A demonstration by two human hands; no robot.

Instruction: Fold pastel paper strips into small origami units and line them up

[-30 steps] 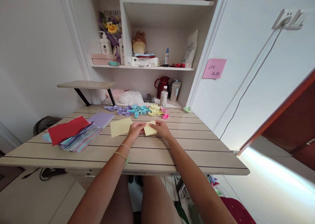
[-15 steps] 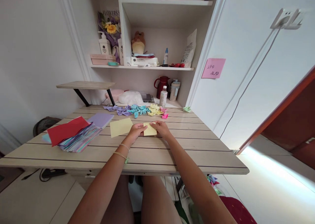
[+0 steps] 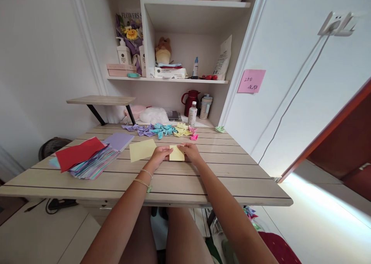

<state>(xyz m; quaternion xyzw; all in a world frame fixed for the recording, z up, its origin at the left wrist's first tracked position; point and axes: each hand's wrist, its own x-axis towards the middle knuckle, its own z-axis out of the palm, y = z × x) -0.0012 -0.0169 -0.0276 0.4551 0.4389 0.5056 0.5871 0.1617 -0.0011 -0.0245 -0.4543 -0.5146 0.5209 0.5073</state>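
Note:
Between my two hands is a small folded square of yellow paper (image 3: 176,154), held just above the table. My left hand (image 3: 160,155) pinches its left edge. At its upper right, my right hand (image 3: 190,150) grips it with thumb and fingers closed. A flat sheet of yellow paper (image 3: 141,150) lies beside my left hand, partly behind it. Beyond my hands a row of folded paper pieces runs along the table: purple ones (image 3: 142,130), blue ones (image 3: 162,130), yellow ones (image 3: 182,129) and a pink one (image 3: 194,137).
A fanned stack of coloured paper (image 3: 95,161) with a red sheet (image 3: 79,152) on top lies at the left of the table (image 3: 232,179). A small raised shelf (image 3: 101,100) stands behind it. At the back are a bottle (image 3: 192,114), a dark red jug (image 3: 190,101) and a green folded piece (image 3: 220,129).
Both hands stay in nearly the same place with the yellow paper. The folded square now lies slightly flatter towards me, its near edge a little lower.

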